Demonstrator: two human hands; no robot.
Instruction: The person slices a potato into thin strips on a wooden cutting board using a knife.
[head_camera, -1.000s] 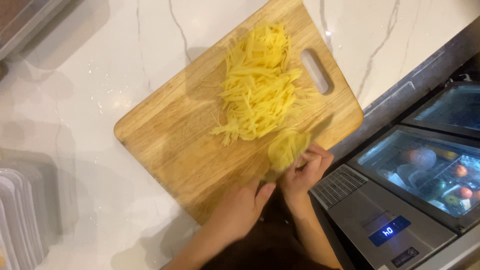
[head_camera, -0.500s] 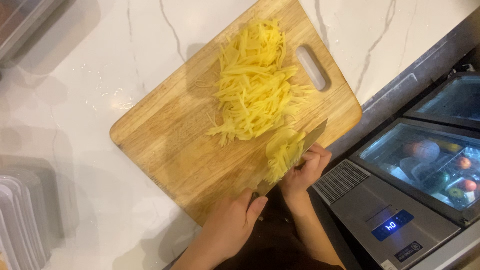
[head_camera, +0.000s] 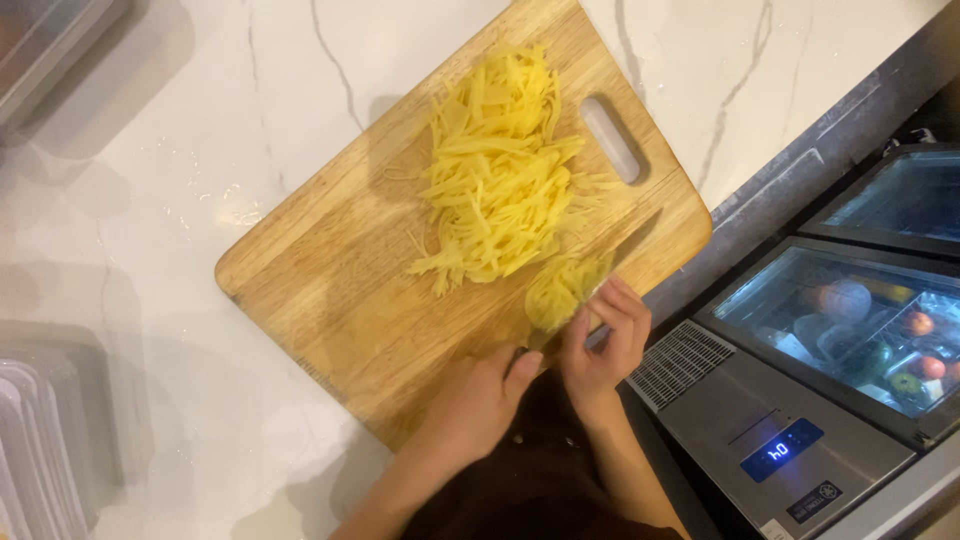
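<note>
since a second ago the pile of yellow strips on the wooden cutting board has grown. the unsliced yellow piece at the board's near edge looks smaller; right hand curls onto it, left hand closes around a knife.

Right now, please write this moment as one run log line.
left hand: grips knife | right hand: steadies yellow slices | cutting board: pile of yellow strips
</note>
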